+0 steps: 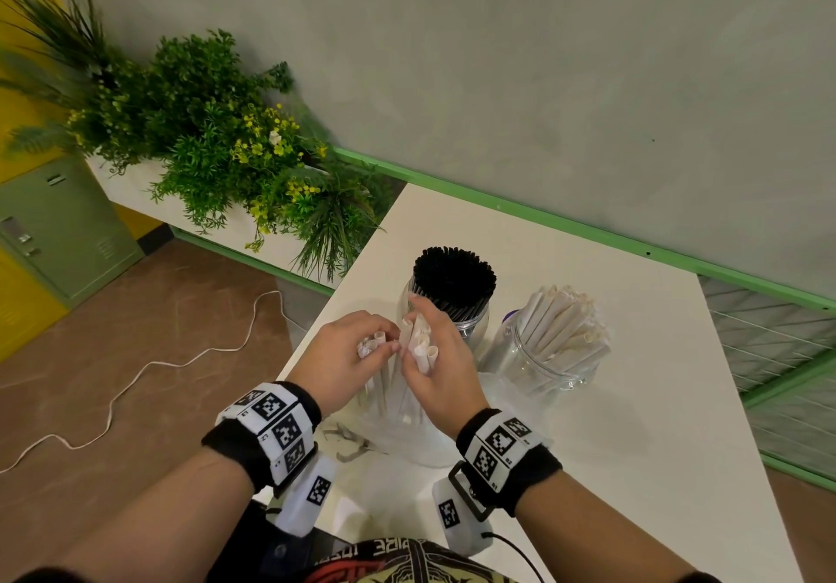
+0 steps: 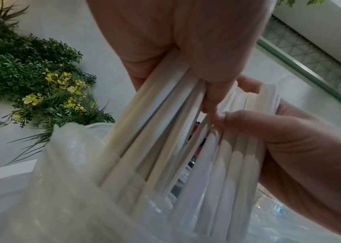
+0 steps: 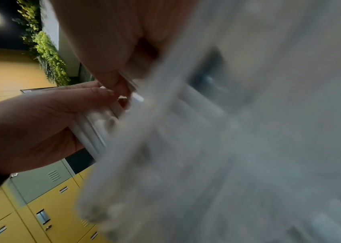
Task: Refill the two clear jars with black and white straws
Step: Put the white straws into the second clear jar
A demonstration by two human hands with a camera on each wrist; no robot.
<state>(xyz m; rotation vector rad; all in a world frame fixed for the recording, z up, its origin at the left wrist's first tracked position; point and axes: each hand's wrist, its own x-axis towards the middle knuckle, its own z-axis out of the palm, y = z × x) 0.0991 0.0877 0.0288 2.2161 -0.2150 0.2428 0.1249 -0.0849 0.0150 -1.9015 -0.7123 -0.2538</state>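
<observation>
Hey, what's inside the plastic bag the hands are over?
White straws stand in the plastic bag, their tops gripped by the left hand and right hand. The bag's bottom is hidden by hands and wrinkled plastic.

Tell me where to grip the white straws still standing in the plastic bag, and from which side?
Take the white straws near their upper ends, from above. They stand roughly upright out of the clear plastic bag, which wraps their lower parts, so only the tops are free. Both hands, left and right, already hold them there.
</observation>
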